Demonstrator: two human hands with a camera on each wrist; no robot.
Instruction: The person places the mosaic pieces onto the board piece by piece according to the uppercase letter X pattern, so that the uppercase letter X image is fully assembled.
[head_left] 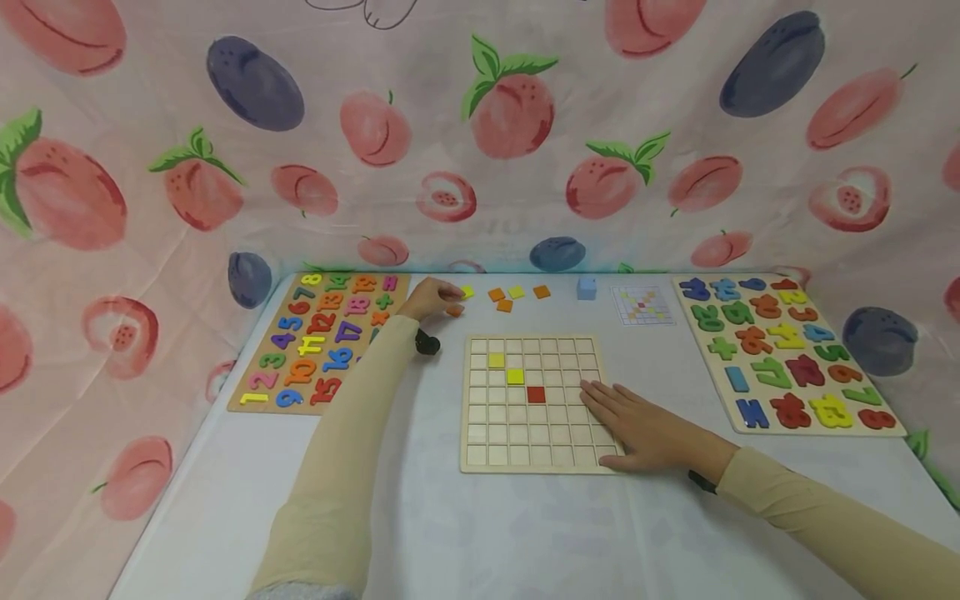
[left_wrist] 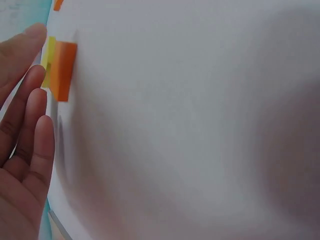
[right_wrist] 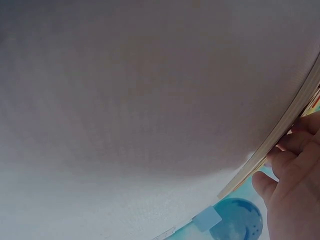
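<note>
Reach: your left hand (head_left: 433, 297) lies at the far edge, fingers relaxed, touching a small orange square tile (head_left: 454, 311) and a yellow one (head_left: 468, 292).
Nearer hand: left; your right hand (head_left: 637, 427) rests flat on the pale wooden grid board (head_left: 480, 454).
Direction: board lies nearer you, rightward of those tiles.
Loose tiles: four orange, two yellow.
Placed tiles: two yellow, one red.

Pale wooden grid board (head_left: 534, 433) holds two yellow squares (head_left: 497, 360) and a red one (head_left: 536, 394); loose orange tiles (head_left: 497, 294) lie on the white worktop (head_left: 420, 533).
</note>
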